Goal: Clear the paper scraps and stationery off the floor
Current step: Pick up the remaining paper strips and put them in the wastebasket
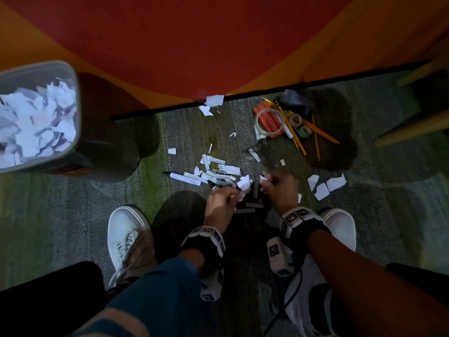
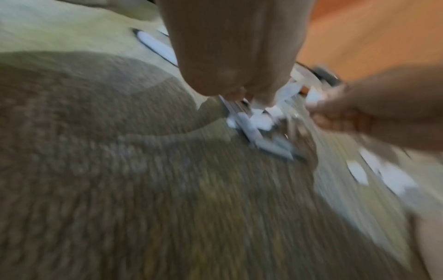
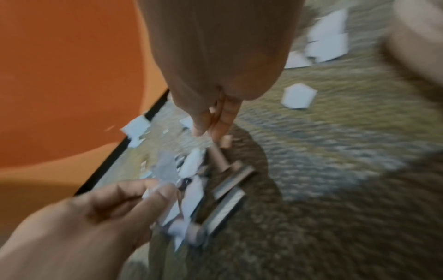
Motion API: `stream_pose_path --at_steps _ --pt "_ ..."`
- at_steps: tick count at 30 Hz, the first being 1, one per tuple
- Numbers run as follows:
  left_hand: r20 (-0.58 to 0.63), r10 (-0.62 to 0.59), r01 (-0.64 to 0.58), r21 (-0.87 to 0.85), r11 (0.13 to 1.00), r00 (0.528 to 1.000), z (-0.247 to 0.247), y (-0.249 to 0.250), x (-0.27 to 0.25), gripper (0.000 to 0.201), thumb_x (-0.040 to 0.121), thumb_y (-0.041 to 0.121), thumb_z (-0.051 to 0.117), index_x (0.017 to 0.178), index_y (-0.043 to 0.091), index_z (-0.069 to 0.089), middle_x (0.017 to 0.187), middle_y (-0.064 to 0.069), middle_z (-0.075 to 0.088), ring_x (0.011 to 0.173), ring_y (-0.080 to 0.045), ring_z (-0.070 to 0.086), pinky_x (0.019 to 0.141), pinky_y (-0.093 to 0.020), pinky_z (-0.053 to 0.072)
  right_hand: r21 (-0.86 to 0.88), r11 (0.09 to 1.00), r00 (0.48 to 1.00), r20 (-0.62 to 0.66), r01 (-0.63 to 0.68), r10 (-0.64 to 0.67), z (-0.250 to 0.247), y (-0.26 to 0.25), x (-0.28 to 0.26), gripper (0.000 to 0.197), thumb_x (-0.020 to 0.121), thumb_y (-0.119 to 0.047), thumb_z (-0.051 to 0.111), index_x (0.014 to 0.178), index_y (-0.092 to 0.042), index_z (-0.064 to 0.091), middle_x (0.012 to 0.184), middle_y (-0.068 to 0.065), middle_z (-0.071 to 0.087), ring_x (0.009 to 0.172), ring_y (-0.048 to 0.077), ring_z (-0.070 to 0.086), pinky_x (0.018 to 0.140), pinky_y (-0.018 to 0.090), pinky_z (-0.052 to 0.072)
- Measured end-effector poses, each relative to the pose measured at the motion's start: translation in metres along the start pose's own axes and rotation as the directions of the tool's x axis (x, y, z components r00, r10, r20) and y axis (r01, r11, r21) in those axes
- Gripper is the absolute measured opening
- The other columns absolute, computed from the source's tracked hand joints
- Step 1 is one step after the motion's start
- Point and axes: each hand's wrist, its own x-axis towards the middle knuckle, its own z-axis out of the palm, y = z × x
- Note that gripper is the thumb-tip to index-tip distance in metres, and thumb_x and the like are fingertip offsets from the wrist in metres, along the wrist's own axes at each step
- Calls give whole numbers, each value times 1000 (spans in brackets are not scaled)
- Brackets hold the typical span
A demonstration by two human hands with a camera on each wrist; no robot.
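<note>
White paper scraps (image 1: pixel 218 170) and grey staple strips (image 1: pixel 252 205) lie heaped on the carpet between my feet. My left hand (image 1: pixel 237 193) pinches several scraps (image 3: pixel 191 200) between thumb and fingers, as the right wrist view shows at my left hand (image 3: pixel 148 191). My right hand (image 1: pixel 267 184) is just right of the heap with curled fingers and white bits at its tips; in its own view my right hand (image 3: pixel 210 130) points down at the strips (image 3: pixel 230 200). A white marker pen (image 1: pixel 185 178) lies left of the heap. Both wrist views are blurred.
A grey bin (image 1: pixel 77 105) full of scraps stands at the left. Pencils (image 1: pixel 315 132), tape rolls (image 1: pixel 269 122) and red markers lie far right by the orange wall (image 1: pixel 194 45). More scraps (image 1: pixel 328 186) lie to the right, white shoes (image 1: pixel 126 239) near me, and wooden legs (image 1: pixel 413 127) at the right.
</note>
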Motion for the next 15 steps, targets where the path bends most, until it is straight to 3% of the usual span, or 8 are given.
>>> stream_pose_path --at_steps 2,3,4,6,8,11,13,15 --pt "5 -63 63 -31 998 998 -12 -5 5 7 88 17 70 82 17 71 65 2 70 63 2 61 62 -15 45 -9 997 994 77 74 -73 5 -10 0 11 77 -17 76 70 -8 73 67 9 70 66 26 67 66 39 54" --pt "18 -76 76 -11 997 997 -16 -7 7 5 88 16 70 83 17 70 67 1 71 65 1 63 65 -20 48 -20 994 987 122 108 -104 8 -14 0 15 78 -19 75 68 -8 72 66 9 69 64 25 66 63 38 52" --pt "24 -80 79 14 997 997 -19 -10 8 3 86 15 70 85 17 71 72 -1 73 72 -9 67 67 -25 50 -36 990 977 168 137 -129 10 -16 1 19 78 -24 72 64 -11 69 62 7 66 59 24 63 59 36 48" --pt "45 -106 102 92 991 993 -20 -11 9 13 83 15 70 94 20 74 80 -4 74 80 -22 68 71 -29 52 -101 978 958 242 182 -153 15 -19 5 28 74 -36 66 54 -26 49 50 -4 47 49 17 46 53 31 33" --pt "73 -114 100 175 979 991 -17 -12 8 20 83 17 68 101 24 75 84 -4 74 83 -25 68 72 -30 52 -160 966 948 277 204 -155 20 -22 9 41 73 -35 69 55 -30 33 51 -8 34 53 16 36 57 28 26" --pt "86 -128 95 316 944 988 -9 -18 7 22 85 30 65 106 30 71 91 -6 74 92 -31 67 74 -36 54 -199 965 944 313 173 -105 27 -27 12 22 73 -21 75 65 -22 54 67 1 53 67 20 51 61 27 27" --pt "72 -168 132 358 924 983 -4 -21 8 25 85 38 66 109 30 68 95 -8 72 94 -34 66 74 -39 54 -220 956 940 321 192 -115 32 -28 13 19 70 -22 73 67 -10 58 68 9 57 66 26 55 55 34 30" --pt "53 -201 169 359 918 978 -1 -22 7 29 85 42 66 112 30 66 99 -10 69 96 -35 64 77 -41 53 -234 952 944 308 195 -118 38 -27 15 21 71 -28 69 69 -8 62 70 10 59 67 26 57 55 32 31"
